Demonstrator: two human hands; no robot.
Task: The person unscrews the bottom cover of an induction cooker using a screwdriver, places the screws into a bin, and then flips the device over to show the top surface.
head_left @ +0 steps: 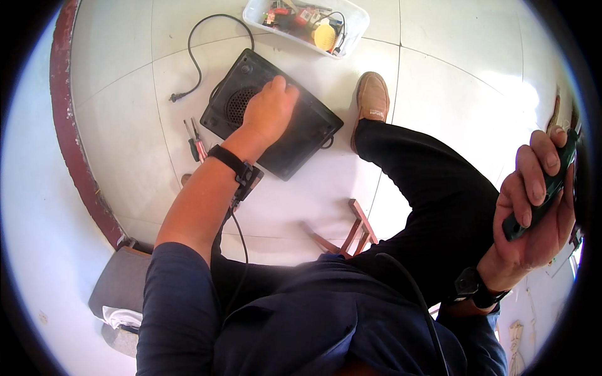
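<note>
On the pale tiled floor [451, 37], in front of the seated person, a black box [307, 128] lies flat, turned askew. From where I stand it looks like a speaker cabinet: dull dark casing, a round perforated grille [239, 105] toward one end, small round fittings near the corners. The left hand [271, 109] is over it, fingers curled in tight; I can't tell whether anything is tucked inside them, or how firmly they touch the casing. The right hand [538, 191] is well apart, raised at the side, fingers wrapped around a slim dark-green object [555, 188].

A black cord [189, 45] loops over the tiles by the box's upper edge, ending in a plug [176, 97]. Two screwdrivers [199, 149] lie just beside the box, one with a red handle. Beyond sits a clear plastic tub [356, 31] of jumbled bits, a round yellow piece [325, 37] among them. A tan shoe [373, 97] is planted near the box's right end, while the left forearm and hand hide part of the grille and top.

Small lettering marks the shoe; printing on things in the tub is too small to make out.
</note>
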